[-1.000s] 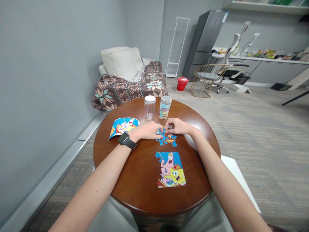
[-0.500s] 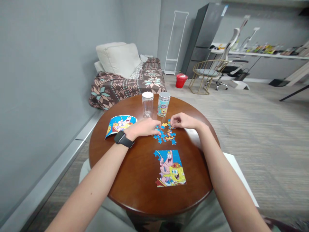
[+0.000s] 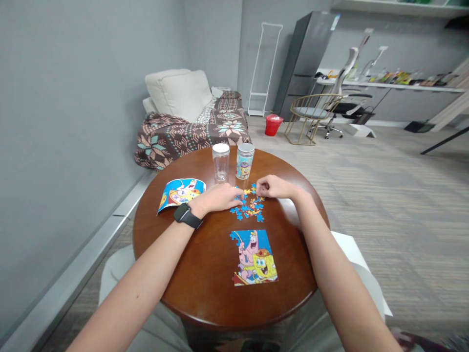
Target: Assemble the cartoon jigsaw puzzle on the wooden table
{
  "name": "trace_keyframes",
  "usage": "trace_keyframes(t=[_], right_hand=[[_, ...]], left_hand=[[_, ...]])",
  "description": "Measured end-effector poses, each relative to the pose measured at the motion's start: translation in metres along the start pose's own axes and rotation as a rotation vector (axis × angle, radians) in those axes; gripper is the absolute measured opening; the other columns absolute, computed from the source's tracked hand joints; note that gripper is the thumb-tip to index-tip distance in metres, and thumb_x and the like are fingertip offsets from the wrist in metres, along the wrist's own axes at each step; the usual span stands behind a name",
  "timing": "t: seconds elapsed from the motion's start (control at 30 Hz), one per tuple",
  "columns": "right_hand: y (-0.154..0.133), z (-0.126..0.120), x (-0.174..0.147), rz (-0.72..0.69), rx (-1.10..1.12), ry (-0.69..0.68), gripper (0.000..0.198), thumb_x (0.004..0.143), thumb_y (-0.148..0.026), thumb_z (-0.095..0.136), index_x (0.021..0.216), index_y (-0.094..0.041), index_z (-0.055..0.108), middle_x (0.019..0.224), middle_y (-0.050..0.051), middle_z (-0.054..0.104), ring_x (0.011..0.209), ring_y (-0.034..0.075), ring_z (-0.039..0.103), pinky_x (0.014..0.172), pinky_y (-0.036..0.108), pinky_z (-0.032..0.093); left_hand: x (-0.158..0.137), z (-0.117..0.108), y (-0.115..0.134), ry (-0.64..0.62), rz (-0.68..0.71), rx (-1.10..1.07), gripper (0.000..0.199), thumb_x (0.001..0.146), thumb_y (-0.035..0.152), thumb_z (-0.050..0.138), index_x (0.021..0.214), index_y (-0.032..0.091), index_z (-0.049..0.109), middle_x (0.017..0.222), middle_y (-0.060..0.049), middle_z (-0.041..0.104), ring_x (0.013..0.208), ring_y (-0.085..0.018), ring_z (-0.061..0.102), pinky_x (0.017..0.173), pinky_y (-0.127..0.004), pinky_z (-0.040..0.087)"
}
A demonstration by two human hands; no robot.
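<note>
Loose jigsaw puzzle pieces (image 3: 245, 209), mostly blue with some yellow and red, lie in a cluster on the round wooden table. My left hand (image 3: 223, 196), a black watch at its wrist, rests at the cluster's left side, thumb and fingers apart over the pieces. On the right side, my right hand (image 3: 271, 187) has its fingers curled and pinched at the pieces; what is between the tips is hidden. Nearer to me lies a partly assembled puzzle (image 3: 255, 258) with a pink and a yellow cartoon figure, its left edge ragged.
Behind the pieces stand a clear jar with a white lid (image 3: 221, 164) and a cartoon-printed jar (image 3: 244, 162). A curled picture sheet (image 3: 181, 191) lies at the left of the table (image 3: 205, 298). Beyond are a covered sofa (image 3: 190, 132), a red bin (image 3: 273, 126) and a gold-framed chair (image 3: 311, 115).
The camera view has shifted slightly. My left hand's fingers have drawn a little closer together at the pieces; my right hand stays pinched in nearly the same spot.
</note>
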State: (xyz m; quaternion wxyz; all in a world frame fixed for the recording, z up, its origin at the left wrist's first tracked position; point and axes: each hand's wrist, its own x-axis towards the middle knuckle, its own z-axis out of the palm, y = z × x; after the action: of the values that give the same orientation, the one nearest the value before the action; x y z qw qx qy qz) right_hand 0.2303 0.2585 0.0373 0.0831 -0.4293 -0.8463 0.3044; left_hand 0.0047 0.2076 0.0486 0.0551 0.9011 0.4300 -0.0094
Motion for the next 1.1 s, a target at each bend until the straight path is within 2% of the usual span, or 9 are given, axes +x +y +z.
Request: trace_keyframes(t=[0.17, 0.3, 0.53, 0.8, 0.97, 1.1], right_hand=[[0.001, 0.002, 0.001, -0.005, 0.069, 0.033, 0.01, 0.072, -0.024, 0.056, 0.072, -0.016, 0.062, 0.062, 0.001, 0.067, 0.057, 0.013, 0.059, 0.056, 0.022, 0.043], [-0.002, 0.002, -0.001, 0.039, 0.188, 0.029, 0.012, 0.077, -0.027, 0.053, 0.072, -0.017, 0.058, 0.058, 0.002, 0.067, 0.051, 0.014, 0.062, 0.053, 0.024, 0.047], [-0.007, 0.002, -0.002, 0.037, 0.188, 0.037, 0.018, 0.08, -0.032, 0.056, 0.071, -0.017, 0.059, 0.055, 0.001, 0.067, 0.046, 0.013, 0.061, 0.052, 0.023, 0.047], [-0.001, 0.008, 0.005, 0.008, 0.148, 0.138, 0.024, 0.084, -0.036, 0.053, 0.076, -0.016, 0.063, 0.058, 0.0, 0.067, 0.048, 0.011, 0.057, 0.053, 0.022, 0.043], [0.002, 0.015, 0.014, -0.055, 0.021, 0.283, 0.019, 0.082, -0.028, 0.056, 0.079, -0.016, 0.071, 0.077, 0.003, 0.073, 0.068, 0.014, 0.063, 0.066, 0.024, 0.045], [0.004, 0.018, 0.018, -0.049, -0.003, 0.263, 0.018, 0.081, -0.024, 0.057, 0.083, -0.017, 0.074, 0.085, 0.004, 0.073, 0.073, 0.015, 0.063, 0.07, 0.024, 0.046]], left_hand=[[0.001, 0.003, -0.003, 0.012, 0.047, 0.006, 0.025, 0.092, 0.035, 0.048, 0.107, 0.029, 0.068, 0.091, -0.003, 0.073, 0.085, -0.02, 0.068, 0.068, -0.024, 0.046], [0.0, 0.004, -0.005, 0.028, 0.066, 0.018, 0.031, 0.093, 0.038, 0.047, 0.118, 0.03, 0.064, 0.095, -0.005, 0.074, 0.086, -0.022, 0.069, 0.069, -0.026, 0.047], [0.003, 0.01, -0.001, 0.026, 0.144, 0.009, 0.035, 0.095, 0.038, 0.042, 0.124, 0.033, 0.06, 0.106, -0.004, 0.072, 0.093, -0.021, 0.068, 0.074, -0.027, 0.049], [-0.002, 0.003, -0.014, 0.018, -0.006, 0.094, 0.035, 0.094, 0.035, 0.04, 0.12, 0.024, 0.059, 0.095, -0.009, 0.072, 0.086, -0.025, 0.069, 0.071, -0.031, 0.049], [-0.004, 0.001, -0.027, 0.005, -0.055, 0.146, 0.029, 0.093, 0.029, 0.04, 0.109, 0.023, 0.064, 0.101, -0.009, 0.071, 0.09, -0.024, 0.068, 0.073, -0.03, 0.049], [-0.005, 0.002, -0.03, -0.008, -0.063, 0.137, 0.028, 0.093, 0.031, 0.042, 0.107, 0.024, 0.066, 0.101, -0.008, 0.071, 0.09, -0.022, 0.068, 0.073, -0.028, 0.048]])
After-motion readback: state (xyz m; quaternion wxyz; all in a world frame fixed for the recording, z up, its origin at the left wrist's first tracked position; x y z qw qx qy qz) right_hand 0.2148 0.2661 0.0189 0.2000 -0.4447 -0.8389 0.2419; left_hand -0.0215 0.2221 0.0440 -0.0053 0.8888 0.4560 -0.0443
